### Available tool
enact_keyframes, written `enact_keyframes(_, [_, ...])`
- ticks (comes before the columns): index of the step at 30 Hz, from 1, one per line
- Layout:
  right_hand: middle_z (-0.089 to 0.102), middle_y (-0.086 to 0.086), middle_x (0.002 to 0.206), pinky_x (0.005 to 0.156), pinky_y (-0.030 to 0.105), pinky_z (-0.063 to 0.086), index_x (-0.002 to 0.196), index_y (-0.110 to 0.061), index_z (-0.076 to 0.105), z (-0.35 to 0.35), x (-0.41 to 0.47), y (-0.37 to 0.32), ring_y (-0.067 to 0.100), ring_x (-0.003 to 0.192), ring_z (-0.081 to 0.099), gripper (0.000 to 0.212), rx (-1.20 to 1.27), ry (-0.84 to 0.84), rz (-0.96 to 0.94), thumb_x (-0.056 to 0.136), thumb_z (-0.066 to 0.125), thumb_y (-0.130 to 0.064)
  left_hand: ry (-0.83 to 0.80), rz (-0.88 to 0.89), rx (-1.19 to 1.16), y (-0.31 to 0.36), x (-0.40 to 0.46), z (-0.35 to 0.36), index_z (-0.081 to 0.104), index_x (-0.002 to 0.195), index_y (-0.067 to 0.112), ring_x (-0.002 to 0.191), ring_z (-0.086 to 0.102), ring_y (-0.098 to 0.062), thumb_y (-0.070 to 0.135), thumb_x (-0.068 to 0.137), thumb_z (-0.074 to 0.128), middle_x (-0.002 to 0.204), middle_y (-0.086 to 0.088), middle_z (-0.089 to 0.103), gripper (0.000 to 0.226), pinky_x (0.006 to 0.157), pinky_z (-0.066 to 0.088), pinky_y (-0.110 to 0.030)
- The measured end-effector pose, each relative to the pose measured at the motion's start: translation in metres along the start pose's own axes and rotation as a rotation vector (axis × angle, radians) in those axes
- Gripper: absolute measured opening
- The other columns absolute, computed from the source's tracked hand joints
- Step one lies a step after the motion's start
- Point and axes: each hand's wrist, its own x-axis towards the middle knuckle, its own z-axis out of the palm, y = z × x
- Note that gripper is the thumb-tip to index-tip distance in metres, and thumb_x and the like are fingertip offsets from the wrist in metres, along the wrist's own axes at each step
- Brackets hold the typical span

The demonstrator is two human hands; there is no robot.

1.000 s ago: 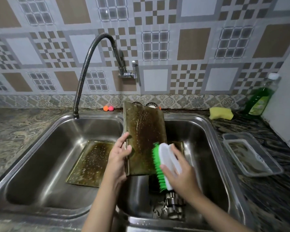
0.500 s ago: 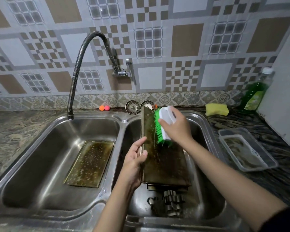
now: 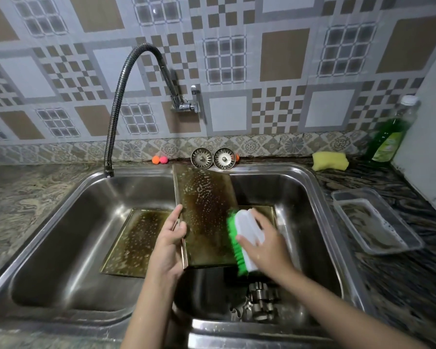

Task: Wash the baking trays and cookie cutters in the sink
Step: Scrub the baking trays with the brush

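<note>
In the head view, a soapy baking tray [image 3: 207,217] is held tilted at the centre of the frame, over the divider of the double sink [image 3: 312,182], its far end raised toward the wall; this slant is judged to expose the flat face to scrubbing while suds drain into the basin. Its left rim is gripped by the left hand [image 3: 170,244], the thumb laid on the face and the fingers [image 3: 173,217] reaching along the edge. A green-bristled scrub brush [image 3: 242,240] is pressed against the tray's lower right part by the right hand [image 3: 267,245], whose fingers are curled closely over the white back. A second baking tray [image 3: 136,243] is seen lying flat in the left basin, left of centre, speckled with foam. Metal cookie cutters [image 3: 259,303] are piled at the bottom of the right basin, in the lower centre, judged to be awaiting their turn.
</note>
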Motion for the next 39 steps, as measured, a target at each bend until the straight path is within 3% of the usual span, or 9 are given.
enact_keyframes(5, [0.045, -0.001, 0.146, 0.109, 0.032, 0.034, 0.143, -0.018, 0.041, -0.024, 0.095, 0.001, 0.019, 0.133, 0.043, 0.074, -0.032, 0.150, 0.139, 0.079, 0.075, -0.032, -0.102, -0.142, 0.013, -0.015, -0.007, 0.009, 0.059, 0.116, 0.016, 0.064, 0.068, -0.018, 0.019, 0.020, 0.096, 0.088, -0.011, 0.069, 0.103, 0.062, 0.059, -0.033])
enact_keyframes(10, [0.048, -0.001, 0.142, 0.096, 0.033, 0.044, 0.142, -0.026, 0.038, -0.012, 0.097, -0.032, 0.024, 0.122, 0.051, 0.075, -0.147, 0.010, 0.069, 0.078, 0.074, -0.039, -0.067, -0.148, 0.001, -0.022, -0.008, 0.011, 0.061, 0.113, 0.017, 0.061, 0.065, -0.017, 0.017, 0.022, 0.095, 0.088, -0.012, 0.061, 0.097, 0.061, 0.058, -0.032])
enact_keyframes(14, [0.046, -0.013, 0.140, 0.094, 0.022, 0.044, 0.139, -0.032, 0.040, 0.011, 0.019, -0.033, 0.011, 0.124, 0.048, 0.071, 0.018, -0.120, -0.112, 0.077, 0.075, -0.036, 0.000, -0.131, 0.014, -0.015, -0.009, 0.010, 0.055, 0.118, 0.016, 0.058, 0.068, -0.015, -0.004, 0.080, 0.056, 0.076, -0.005, 0.072, 0.044, 0.052, 0.058, -0.031])
enact_keyframes(19, [0.052, -0.012, 0.131, 0.076, 0.018, 0.052, 0.129, -0.054, 0.036, -0.009, -0.032, -0.013, 0.010, 0.109, 0.058, 0.071, 0.088, -0.319, -0.049, 0.075, 0.078, -0.035, 0.100, -0.080, 0.117, -0.010, -0.010, 0.001, 0.059, 0.112, 0.021, 0.065, 0.070, -0.014, -0.007, 0.089, 0.043, 0.087, -0.004, 0.072, 0.040, 0.057, 0.059, -0.031])
enact_keyframes(23, [0.049, -0.016, 0.135, 0.096, 0.026, 0.049, 0.125, -0.052, 0.046, -0.031, -0.012, -0.014, 0.006, 0.123, 0.049, 0.062, 0.104, -0.225, -0.057, 0.080, 0.075, -0.022, 0.081, 0.021, 0.309, -0.011, -0.011, 0.008, 0.062, 0.114, 0.018, 0.099, 0.065, -0.021, -0.007, 0.085, 0.055, 0.112, -0.009, 0.068, 0.039, 0.090, 0.053, -0.042])
enact_keyframes(28, [0.048, -0.019, 0.128, 0.102, 0.022, 0.034, 0.131, -0.036, 0.053, -0.039, 0.019, -0.051, -0.002, 0.116, 0.043, 0.041, 0.073, -0.196, -0.064, 0.092, 0.060, -0.023, -0.052, 0.217, 0.710, -0.023, -0.021, 0.041, 0.062, 0.108, 0.015, 0.107, 0.060, -0.009, -0.015, 0.084, 0.054, 0.112, -0.001, 0.066, 0.040, 0.103, 0.042, -0.031])
enact_keyframes(32, [0.060, -0.006, 0.127, 0.101, 0.019, 0.036, 0.123, -0.029, 0.063, -0.032, 0.036, -0.065, 0.007, 0.120, 0.050, 0.034, 0.075, -0.129, -0.004, 0.089, 0.064, -0.022, -0.186, 0.249, 0.916, -0.038, -0.028, 0.057, 0.063, 0.101, 0.024, 0.114, 0.059, -0.008, -0.011, 0.083, 0.055, 0.111, 0.006, 0.066, 0.040, 0.104, 0.042, -0.026])
enact_keyframes(36, [0.065, -0.016, 0.088, 0.076, 0.020, 0.045, 0.089, -0.038, 0.069, -0.030, 0.038, -0.066, 0.010, 0.090, 0.062, 0.021, 0.043, 0.097, 0.103, 0.076, 0.072, -0.021, -0.263, 0.287, 1.074, -0.042, -0.036, 0.070, 0.062, 0.103, 0.027, 0.107, 0.059, 0.000, 0.000, 0.084, 0.059, 0.107, 0.014, 0.064, 0.033, 0.094, 0.046, -0.018])
enact_keyframes(39, [0.065, -0.012, 0.087, 0.068, 0.019, 0.048, 0.088, -0.034, 0.069, -0.039, 0.028, -0.074, 0.009, 0.080, 0.061, 0.026, 0.072, 0.248, 0.114, 0.076, 0.067, -0.011, -0.385, 0.291, 0.952, -0.036, -0.042, 0.073, 0.058, 0.110, 0.035, 0.111, 0.058, 0.002, 0.019, 0.084, 0.063, 0.116, 0.011, 0.063, 0.031, 0.093, 0.045, -0.012])
